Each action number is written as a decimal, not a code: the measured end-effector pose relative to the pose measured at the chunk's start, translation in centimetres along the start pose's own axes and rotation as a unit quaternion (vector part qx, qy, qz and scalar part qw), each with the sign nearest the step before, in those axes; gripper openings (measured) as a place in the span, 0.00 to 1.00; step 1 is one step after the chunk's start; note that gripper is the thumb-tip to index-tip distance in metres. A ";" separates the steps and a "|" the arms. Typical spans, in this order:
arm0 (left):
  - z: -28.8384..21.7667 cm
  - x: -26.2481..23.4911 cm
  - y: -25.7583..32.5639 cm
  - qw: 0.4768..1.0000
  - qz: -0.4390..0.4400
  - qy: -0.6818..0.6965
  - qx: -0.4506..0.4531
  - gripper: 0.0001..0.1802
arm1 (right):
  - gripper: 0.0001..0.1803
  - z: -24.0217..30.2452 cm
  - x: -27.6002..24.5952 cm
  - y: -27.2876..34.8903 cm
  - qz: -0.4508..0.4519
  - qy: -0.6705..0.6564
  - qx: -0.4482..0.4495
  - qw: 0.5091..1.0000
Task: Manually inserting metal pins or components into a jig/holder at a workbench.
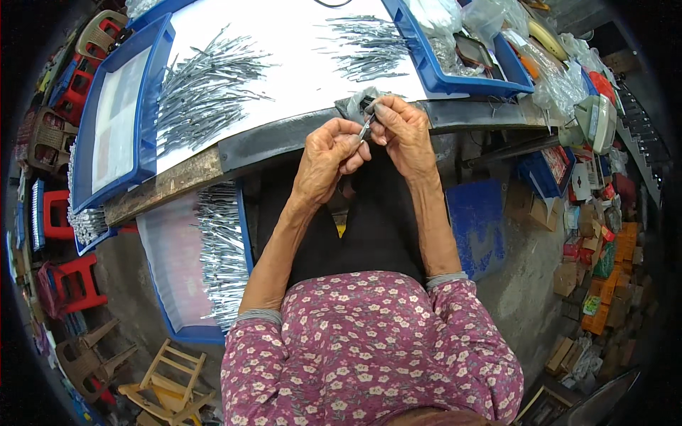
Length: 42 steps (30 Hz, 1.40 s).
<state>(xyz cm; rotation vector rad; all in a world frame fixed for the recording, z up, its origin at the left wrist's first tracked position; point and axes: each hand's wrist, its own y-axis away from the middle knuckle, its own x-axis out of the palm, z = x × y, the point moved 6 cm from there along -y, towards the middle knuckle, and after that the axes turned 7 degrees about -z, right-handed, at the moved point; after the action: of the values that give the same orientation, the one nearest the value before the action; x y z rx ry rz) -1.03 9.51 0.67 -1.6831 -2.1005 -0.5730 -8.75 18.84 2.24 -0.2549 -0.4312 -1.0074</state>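
At the near edge of the table (pixel 291 92), my two hands meet over a small, slim silvery metal piece (pixel 365 130). My left hand (pixel 321 162) pinches its lower end between thumb and fingers. The upper end is in the closed fingertips of my right hand (pixel 406 135), which partly hide it. Just behind the fingers, a bit of clear plastic with something dark (pixel 366 99) sits on the edge. Thin grey metal strips lie in a loose pile (pixel 206 92) to the left and in another pile (pixel 369 53) farther back.
Blue trays stand at the table's left (pixel 150 121) and right (pixel 462 85), the right one filled with plastic bags. Below the left side, another blue tray (pixel 199 334) holds rows of shiny strips. A red stool (pixel 78 284), a wooden chair (pixel 167 383) and boxes (pixel 543 213) surround me.
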 end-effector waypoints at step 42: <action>-2.6 -1.3 -2.0 0.987 -0.032 -0.146 0.065 0.07 | 0.09 1.1 -2.7 -2.2 -0.087 0.391 -0.166 0.901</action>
<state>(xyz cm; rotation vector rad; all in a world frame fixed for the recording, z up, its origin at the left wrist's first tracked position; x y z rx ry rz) -2.58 6.71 2.01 -1.7154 -2.3443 -0.2089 -12.11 20.15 2.00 -0.0968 0.4658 -1.2651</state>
